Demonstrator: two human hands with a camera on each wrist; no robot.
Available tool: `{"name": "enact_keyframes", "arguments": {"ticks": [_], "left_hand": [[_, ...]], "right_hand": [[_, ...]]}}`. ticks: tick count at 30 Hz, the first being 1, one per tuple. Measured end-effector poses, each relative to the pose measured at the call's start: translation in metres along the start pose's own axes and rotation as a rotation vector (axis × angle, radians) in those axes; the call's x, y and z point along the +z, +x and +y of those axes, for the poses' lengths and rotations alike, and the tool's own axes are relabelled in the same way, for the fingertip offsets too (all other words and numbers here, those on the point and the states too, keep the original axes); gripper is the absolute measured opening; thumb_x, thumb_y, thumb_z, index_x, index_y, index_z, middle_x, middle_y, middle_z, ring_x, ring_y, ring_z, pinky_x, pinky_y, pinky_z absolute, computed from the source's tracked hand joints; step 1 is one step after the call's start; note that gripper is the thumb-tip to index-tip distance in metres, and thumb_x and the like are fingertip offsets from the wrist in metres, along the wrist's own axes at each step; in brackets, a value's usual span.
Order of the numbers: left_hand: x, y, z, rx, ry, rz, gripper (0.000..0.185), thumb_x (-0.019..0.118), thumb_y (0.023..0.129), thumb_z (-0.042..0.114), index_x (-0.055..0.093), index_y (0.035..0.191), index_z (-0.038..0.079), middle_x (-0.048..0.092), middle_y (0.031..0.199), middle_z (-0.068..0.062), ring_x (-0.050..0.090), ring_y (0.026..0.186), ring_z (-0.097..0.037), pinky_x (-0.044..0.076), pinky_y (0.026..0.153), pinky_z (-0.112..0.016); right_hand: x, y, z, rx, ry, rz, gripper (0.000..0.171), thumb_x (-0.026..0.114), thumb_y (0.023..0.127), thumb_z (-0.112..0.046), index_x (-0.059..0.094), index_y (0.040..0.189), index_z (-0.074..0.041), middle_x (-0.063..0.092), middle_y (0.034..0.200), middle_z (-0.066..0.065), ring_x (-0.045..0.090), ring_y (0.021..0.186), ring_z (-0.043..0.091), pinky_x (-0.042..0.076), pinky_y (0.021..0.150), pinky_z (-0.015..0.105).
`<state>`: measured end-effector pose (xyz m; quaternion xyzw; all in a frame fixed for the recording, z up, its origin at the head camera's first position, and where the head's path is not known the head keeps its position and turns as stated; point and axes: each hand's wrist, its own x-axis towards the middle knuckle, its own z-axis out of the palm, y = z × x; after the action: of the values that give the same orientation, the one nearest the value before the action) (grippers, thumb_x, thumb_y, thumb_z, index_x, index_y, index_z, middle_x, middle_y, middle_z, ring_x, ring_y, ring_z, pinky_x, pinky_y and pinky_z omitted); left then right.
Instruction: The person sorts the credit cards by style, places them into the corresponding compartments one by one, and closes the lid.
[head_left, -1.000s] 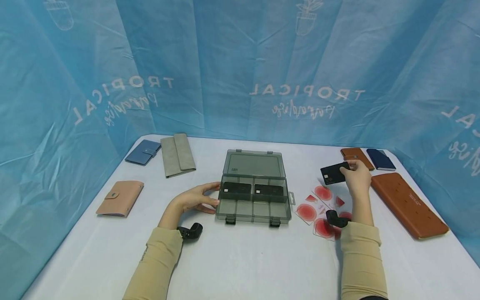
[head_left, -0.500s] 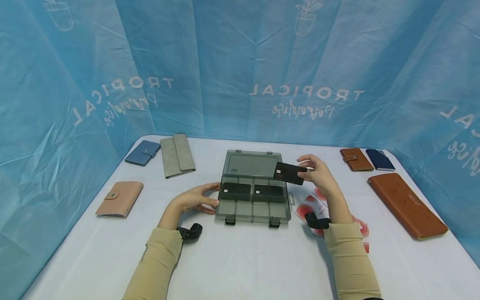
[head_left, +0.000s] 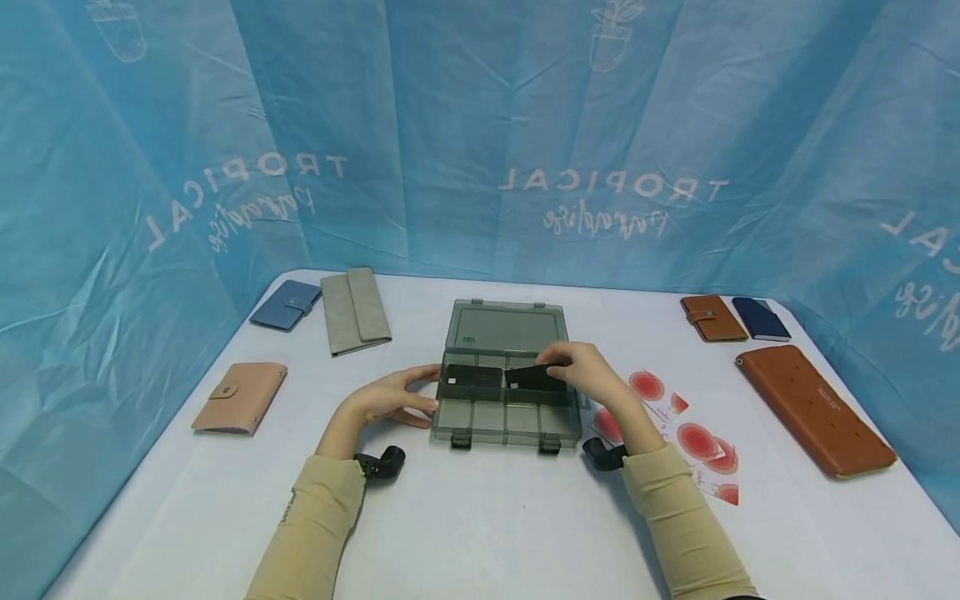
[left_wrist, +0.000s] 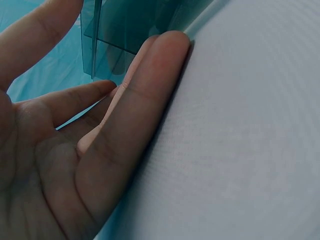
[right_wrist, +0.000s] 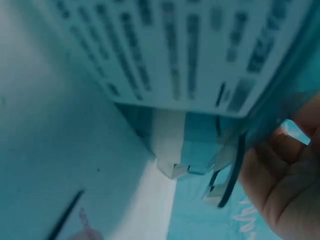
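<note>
A smoky translucent compartment box (head_left: 487,427) lies on the table with its lid (head_left: 506,327) laid back. One black card (head_left: 474,377) sits in its upper-left compartment. My right hand (head_left: 592,372) pinches another black card (head_left: 528,378) by its right end, over the upper-right compartment. Whether that card touches the one seen there earlier is hidden. On the box's left side rest the fingers of my left hand (head_left: 392,396), extended, as the left wrist view also shows. In the right wrist view the right hand (right_wrist: 285,175) is beside the box; its card does not show.
Several red-and-white cards (head_left: 697,442) lie right of the box, partly under the right forearm. A long brown wallet (head_left: 817,410), a small brown wallet (head_left: 714,318) and a navy one (head_left: 761,319) lie farther right. At left are pink (head_left: 242,397), grey (head_left: 356,312) and blue (head_left: 287,305) wallets.
My right hand has carried the black card leftward from beside the brown wallets, then down to the box's upper-right compartment. My left hand has stayed at the box's left side.
</note>
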<state>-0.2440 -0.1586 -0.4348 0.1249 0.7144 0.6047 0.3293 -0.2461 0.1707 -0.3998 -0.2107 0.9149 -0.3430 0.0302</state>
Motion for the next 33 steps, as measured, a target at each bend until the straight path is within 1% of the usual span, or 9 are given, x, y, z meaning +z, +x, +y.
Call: {"name": "enact_keyframes", "arguments": {"ticks": [2,6,10,13,18,24,26,29,33], "left_hand": [[0.0,0.0,0.0,0.0,-0.002,-0.001,0.081,0.064,0.085,0.007,0.014,0.149,0.006,0.011,0.153,-0.017,0.059,0.093,-0.024,0.054,0.083,-0.043],[-0.001,0.001,0.0,-0.005,-0.001,0.001,0.081,0.064,0.085,0.008,0.014,0.149,0.007,0.011,0.153,-0.017,0.06,0.093,-0.023,0.054,0.083,-0.043],[-0.001,0.001,-0.001,-0.005,-0.001,0.001,0.082,0.065,0.085,0.008,0.014,0.149,0.006,0.011,0.153,-0.017,0.06,0.092,-0.023,0.054,0.083,-0.043],[-0.001,0.002,-0.001,-0.003,0.0,0.002,0.083,0.066,0.084,0.008,0.014,0.149,0.006,0.011,0.153,-0.017,0.06,0.092,-0.023,0.054,0.083,-0.043],[-0.002,0.001,-0.001,-0.001,0.003,0.001,0.082,0.065,0.085,0.007,0.013,0.149,0.006,0.01,0.153,-0.017,0.059,0.092,-0.023,0.054,0.083,-0.043],[-0.002,0.001,-0.001,0.001,0.012,0.001,0.08,0.062,0.086,0.006,0.012,0.149,0.006,0.009,0.153,-0.017,0.058,0.094,-0.024,0.054,0.084,-0.043],[-0.001,0.001,-0.001,-0.001,0.016,0.003,0.081,0.063,0.086,0.006,0.013,0.149,0.006,0.009,0.153,-0.017,0.058,0.095,-0.024,0.054,0.084,-0.042],[-0.001,0.001,-0.001,-0.005,0.02,0.01,0.081,0.064,0.086,0.006,0.013,0.149,0.006,0.01,0.153,-0.017,0.058,0.095,-0.024,0.054,0.083,-0.042],[0.0,0.001,-0.001,-0.008,0.019,0.014,0.08,0.064,0.086,0.006,0.014,0.149,0.006,0.011,0.153,-0.017,0.059,0.095,-0.023,0.054,0.083,-0.042]], "right_hand": [[0.002,0.0,-0.003,-0.03,-0.129,0.002,0.016,0.059,0.088,-0.001,0.067,0.1,-0.008,0.063,0.09,0.007,0.057,0.082,0.021,0.051,0.072,0.037],[0.003,-0.001,-0.005,-0.085,-0.368,0.014,0.02,0.064,0.084,-0.001,0.068,0.102,-0.008,0.061,0.087,0.007,0.057,0.081,0.024,0.051,0.071,0.039],[0.004,-0.003,-0.004,-0.109,-0.511,0.018,0.025,0.068,0.082,-0.005,0.069,0.106,-0.013,0.061,0.095,0.009,0.057,0.088,0.028,0.05,0.074,0.042],[0.005,-0.002,-0.003,-0.105,-0.554,0.001,0.026,0.066,0.084,-0.008,0.069,0.109,-0.014,0.061,0.097,0.008,0.056,0.089,0.028,0.048,0.073,0.043],[0.004,-0.001,0.0,-0.11,-0.534,-0.014,0.026,0.065,0.085,-0.009,0.068,0.11,-0.014,0.061,0.098,0.008,0.055,0.09,0.027,0.047,0.073,0.043],[-0.015,-0.008,0.011,-0.111,-0.293,0.031,0.026,0.062,0.086,-0.004,0.066,0.111,-0.006,0.062,0.102,0.011,0.056,0.094,0.029,0.048,0.08,0.046],[-0.024,-0.014,0.02,-0.065,-0.243,0.051,0.026,0.061,0.087,-0.005,0.064,0.113,-0.005,0.061,0.103,0.013,0.055,0.095,0.031,0.049,0.08,0.048],[-0.039,-0.024,0.036,0.044,-0.247,0.064,0.027,0.058,0.089,-0.007,0.063,0.115,-0.004,0.06,0.105,0.017,0.055,0.097,0.034,0.048,0.081,0.051],[-0.055,-0.037,0.054,0.28,-0.285,0.014,0.036,0.058,0.087,-0.012,0.057,0.121,0.0,0.056,0.113,0.026,0.052,0.102,0.041,0.048,0.081,0.055]]}}
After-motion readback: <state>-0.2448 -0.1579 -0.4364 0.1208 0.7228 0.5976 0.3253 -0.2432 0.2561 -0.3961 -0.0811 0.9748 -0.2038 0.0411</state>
